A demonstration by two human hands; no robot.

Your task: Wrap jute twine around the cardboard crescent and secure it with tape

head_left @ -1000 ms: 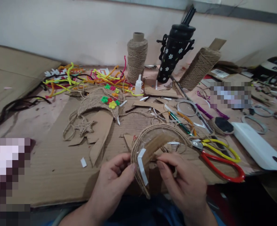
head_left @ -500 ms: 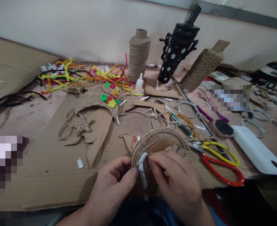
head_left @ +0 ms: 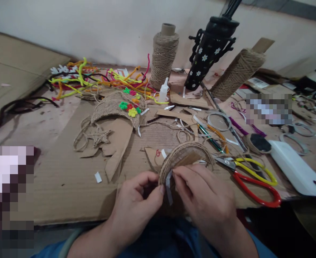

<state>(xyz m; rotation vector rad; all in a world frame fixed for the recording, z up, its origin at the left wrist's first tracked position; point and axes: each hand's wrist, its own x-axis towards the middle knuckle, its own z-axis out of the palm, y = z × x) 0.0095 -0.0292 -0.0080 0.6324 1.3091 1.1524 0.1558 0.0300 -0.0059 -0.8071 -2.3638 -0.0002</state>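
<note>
A curved, twine-wrapped cardboard piece [head_left: 187, 147] is held near the table's front edge. My left hand [head_left: 140, 204] pinches its left rim between thumb and fingers. Inside the curve, my right hand [head_left: 208, 193] has its thumb and forefinger closed on a white strip [head_left: 169, 191] that hangs down along the inner side. Part of the strip is hidden by the right fingertips. Scissors [head_left: 250, 179] with one yellow and one red handle lie to the right of the right hand. A cardboard scrap [head_left: 151, 157] shows just behind the left hand.
Farther back are a twine crescent [head_left: 109, 107] with felt flowers, a twine star [head_left: 98, 137], a small glue bottle [head_left: 163, 93], two twine spools [head_left: 164, 57] and a black flowered tumbler [head_left: 204, 57]. Pipe cleaners [head_left: 115, 80] are heaped at the back left. A white case [head_left: 297, 168] lies at right.
The view has shifted, so the table items appear slightly right and higher. My right fingertips now cover the upper part of the white strip. Both hands keep their hold.
</note>
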